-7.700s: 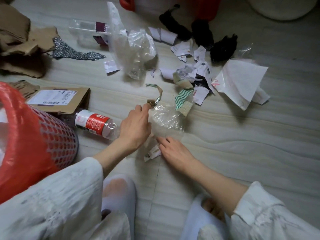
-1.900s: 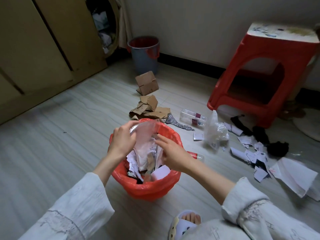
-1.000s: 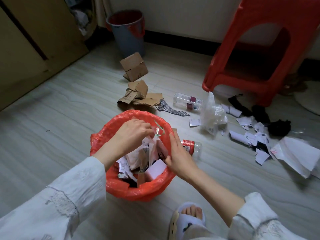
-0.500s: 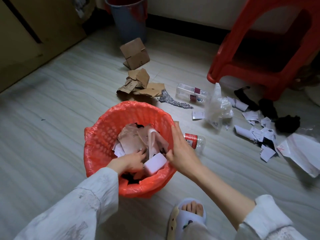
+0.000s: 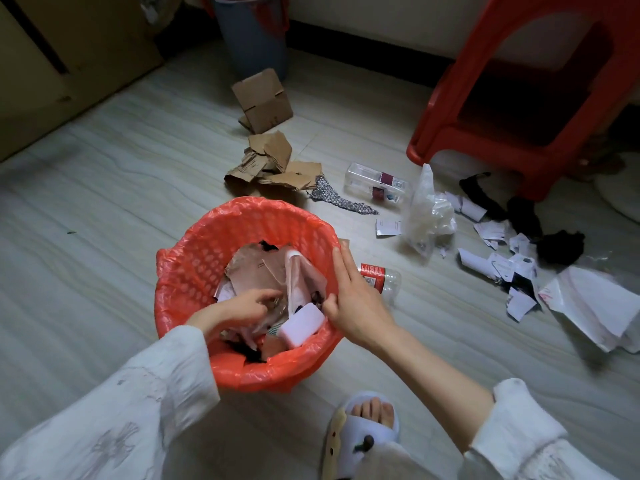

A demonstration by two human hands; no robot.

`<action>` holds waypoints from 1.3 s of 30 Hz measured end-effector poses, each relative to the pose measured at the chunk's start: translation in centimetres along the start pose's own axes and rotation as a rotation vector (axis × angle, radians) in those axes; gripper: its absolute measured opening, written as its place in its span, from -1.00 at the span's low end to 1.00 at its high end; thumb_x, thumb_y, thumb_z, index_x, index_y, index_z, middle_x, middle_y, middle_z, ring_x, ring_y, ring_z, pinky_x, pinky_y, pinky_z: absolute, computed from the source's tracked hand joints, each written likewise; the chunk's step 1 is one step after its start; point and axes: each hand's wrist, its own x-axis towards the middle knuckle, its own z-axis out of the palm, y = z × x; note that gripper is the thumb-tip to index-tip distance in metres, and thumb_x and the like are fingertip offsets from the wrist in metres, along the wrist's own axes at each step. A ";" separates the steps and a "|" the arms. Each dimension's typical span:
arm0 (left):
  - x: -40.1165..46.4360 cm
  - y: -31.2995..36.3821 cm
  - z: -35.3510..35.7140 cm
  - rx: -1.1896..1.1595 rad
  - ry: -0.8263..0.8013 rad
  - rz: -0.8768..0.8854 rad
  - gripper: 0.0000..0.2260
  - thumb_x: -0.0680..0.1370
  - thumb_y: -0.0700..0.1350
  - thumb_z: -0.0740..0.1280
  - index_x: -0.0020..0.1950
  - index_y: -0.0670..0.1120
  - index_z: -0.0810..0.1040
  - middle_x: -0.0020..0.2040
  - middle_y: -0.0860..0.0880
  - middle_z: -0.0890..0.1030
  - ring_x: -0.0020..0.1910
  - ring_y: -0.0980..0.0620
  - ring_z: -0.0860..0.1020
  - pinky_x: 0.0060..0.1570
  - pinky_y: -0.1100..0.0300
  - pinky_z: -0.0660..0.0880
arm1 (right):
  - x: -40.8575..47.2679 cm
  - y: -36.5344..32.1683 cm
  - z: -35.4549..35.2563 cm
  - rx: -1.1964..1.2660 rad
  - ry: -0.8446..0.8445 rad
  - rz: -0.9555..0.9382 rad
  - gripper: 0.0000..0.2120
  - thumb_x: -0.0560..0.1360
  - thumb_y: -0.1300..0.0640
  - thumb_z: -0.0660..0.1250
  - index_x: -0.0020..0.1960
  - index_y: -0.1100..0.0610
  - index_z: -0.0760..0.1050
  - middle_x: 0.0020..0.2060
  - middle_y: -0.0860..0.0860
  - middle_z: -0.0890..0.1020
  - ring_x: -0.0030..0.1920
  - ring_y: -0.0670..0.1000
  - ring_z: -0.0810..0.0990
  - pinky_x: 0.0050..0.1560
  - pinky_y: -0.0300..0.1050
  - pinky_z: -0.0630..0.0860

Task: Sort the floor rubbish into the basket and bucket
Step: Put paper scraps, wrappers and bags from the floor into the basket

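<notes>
Press the scraps (image 5: 277, 271) down deep with the left hand (image 5: 242, 306) – fingers curled on them; steady the basket (image 5: 194, 271) rim at three o'clock with the right hand (image 5: 353, 299), thumb hooked inside; bucket (image 5: 252, 39) at twelve.

The basket (image 5: 194, 271) is plastic mesh under a thin, glossy orange plastic liner (image 5: 277, 379). Matt brown cardboard (image 5: 273, 164) lies torn and rough-edged on the smooth, pale floor (image 5: 104, 202). The bag (image 5: 426, 209) is crinkled clear plastic; the stool (image 5: 519, 109) is shiny red plastic.
</notes>
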 end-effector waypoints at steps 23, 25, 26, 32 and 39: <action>-13.8 14.3 -2.4 0.145 0.449 0.441 -0.62 0.55 -0.29 0.11 0.31 -0.06 0.48 0.27 0.01 0.54 0.24 0.10 0.47 0.24 0.25 0.36 | -8.3 0.3 -11.7 -0.132 -0.104 0.013 -0.46 0.59 0.06 0.12 0.51 0.09 0.04 0.46 0.11 0.26 0.42 0.14 0.27 0.37 0.04 0.28; -13.5 17.6 -2.1 0.183 0.422 0.483 -0.63 0.56 -0.29 0.11 0.31 -0.08 0.46 0.27 -0.01 0.54 0.25 0.08 0.47 0.25 0.24 0.35 | -9.6 2.2 -13.5 -0.171 -0.120 0.037 -0.47 0.60 0.05 0.13 0.50 0.10 0.06 0.45 0.10 0.27 0.41 0.14 0.28 0.37 0.03 0.28; -13.1 19.2 -1.9 0.206 0.403 0.500 -0.64 0.56 -0.29 0.11 0.32 -0.08 0.46 0.27 -0.02 0.53 0.25 0.07 0.47 0.26 0.23 0.36 | -10.1 3.4 -14.5 -0.183 -0.121 0.053 -0.48 0.60 0.05 0.13 0.50 0.11 0.07 0.44 0.11 0.29 0.41 0.14 0.30 0.36 0.02 0.29; -8.5 28.2 2.7 0.451 0.256 0.582 -0.59 0.57 -0.25 0.12 0.43 -0.05 0.28 0.37 -0.08 0.42 0.30 -0.05 0.42 0.27 0.15 0.34 | -13.2 13.9 -19.1 -0.163 -0.094 0.262 -0.49 0.59 0.04 0.13 0.49 0.09 0.10 0.41 0.10 0.35 0.37 0.13 0.34 0.28 -0.05 0.31; 0.3 36.7 9.3 0.873 0.037 0.614 -0.55 0.59 -0.19 0.07 0.48 0.03 0.13 0.43 -0.05 0.30 0.34 -0.10 0.37 0.26 0.00 0.37 | -14.9 28.7 -17.0 -0.253 -0.087 0.432 -0.57 0.57 0.08 0.10 0.42 0.10 0.20 0.35 0.09 0.37 0.34 0.13 0.34 0.26 0.04 0.38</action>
